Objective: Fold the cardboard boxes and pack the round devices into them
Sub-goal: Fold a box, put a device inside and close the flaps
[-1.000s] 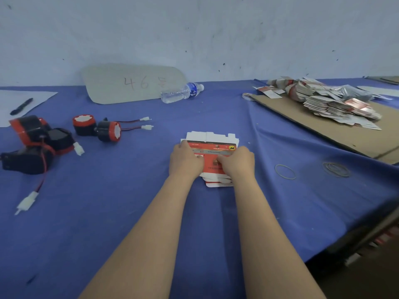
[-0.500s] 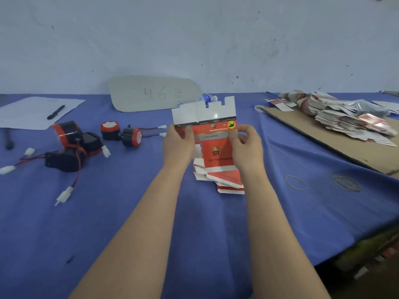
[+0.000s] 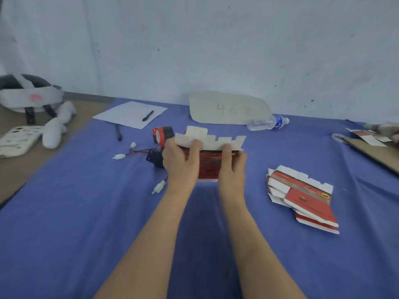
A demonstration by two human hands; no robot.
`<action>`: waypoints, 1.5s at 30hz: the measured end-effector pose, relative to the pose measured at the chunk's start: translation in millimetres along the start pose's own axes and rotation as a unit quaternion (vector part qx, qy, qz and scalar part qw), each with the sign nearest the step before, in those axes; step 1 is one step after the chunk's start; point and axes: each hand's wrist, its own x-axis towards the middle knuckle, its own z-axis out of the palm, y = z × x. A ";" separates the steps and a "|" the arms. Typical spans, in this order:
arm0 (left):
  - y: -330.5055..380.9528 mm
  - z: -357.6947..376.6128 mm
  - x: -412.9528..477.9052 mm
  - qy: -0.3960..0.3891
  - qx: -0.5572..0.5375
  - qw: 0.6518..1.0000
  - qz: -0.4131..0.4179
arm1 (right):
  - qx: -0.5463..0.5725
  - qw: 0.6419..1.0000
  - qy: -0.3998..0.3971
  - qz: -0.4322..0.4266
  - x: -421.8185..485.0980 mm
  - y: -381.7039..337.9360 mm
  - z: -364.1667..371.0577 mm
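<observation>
Both hands hold one flat red-and-white cardboard box (image 3: 210,162) above the blue cloth. My left hand (image 3: 180,160) grips its left side and my right hand (image 3: 233,167) its right side, fingers pressing on the white notched flaps (image 3: 228,142) along the top edge. A stack of flat red-and-white boxes (image 3: 302,197) lies on the cloth to the right. Round black-and-red devices (image 3: 162,134) with red wires and white plugs (image 3: 119,156) lie just behind my left hand, partly hidden by it.
At the back lie a beige board marked with numbers (image 3: 228,108), a plastic water bottle (image 3: 267,123) and a white sheet with a pen (image 3: 148,115). A helmet (image 3: 28,93), white gloves (image 3: 54,130) and a white case sit far left. Brown cardboard (image 3: 375,152) lies far right.
The view has swung left. Both hands lifted one box off the stack and carried it left, towards the devices; the stack now lies to the right.
</observation>
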 end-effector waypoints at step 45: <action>-12.3 1.3 -19.5 -0.026 -0.016 0.999 -0.015 | -0.016 1.000 -0.011 -0.001 0.3 5.7 -1.0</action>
